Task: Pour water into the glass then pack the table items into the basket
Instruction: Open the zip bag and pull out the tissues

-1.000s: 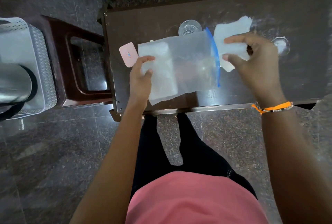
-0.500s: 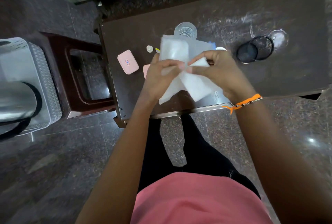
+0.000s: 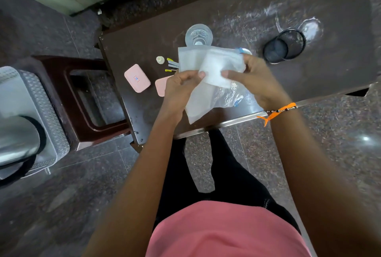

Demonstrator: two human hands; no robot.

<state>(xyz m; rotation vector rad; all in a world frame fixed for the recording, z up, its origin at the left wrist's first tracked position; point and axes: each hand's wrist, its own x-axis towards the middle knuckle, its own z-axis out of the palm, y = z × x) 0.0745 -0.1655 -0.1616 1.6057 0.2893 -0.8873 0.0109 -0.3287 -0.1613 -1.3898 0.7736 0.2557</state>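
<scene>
Over the near part of the dark table (image 3: pixel 237 5), both hands hold a clear zip bag (image 3: pixel 208 100) with white tissue (image 3: pixel 214 71) in it. My left hand (image 3: pixel 179 89) pinches the bag's left side. My right hand (image 3: pixel 257 81) grips the tissue and bag from the right. Behind the bag stands a glass (image 3: pixel 199 35). A white basket (image 3: pixel 44 112) sits on the floor at far left, with a steel flask (image 3: pixel 16 139) in it.
On the table left of the bag lie a pink case (image 3: pixel 137 78), a second pink piece (image 3: pixel 160 86) partly under my left hand, a small white cap (image 3: pixel 160 59) and yellow-tipped items (image 3: pixel 172 64). A black mesh cup (image 3: pixel 284 46) lies on its side at right. A brown stool (image 3: pixel 82 102) stands between table and basket.
The bag was stretched flat between both hands with tissue at its mouth. Since then my hands came together and folded the bag and tissue into a bundle. The mesh cup has come into view.
</scene>
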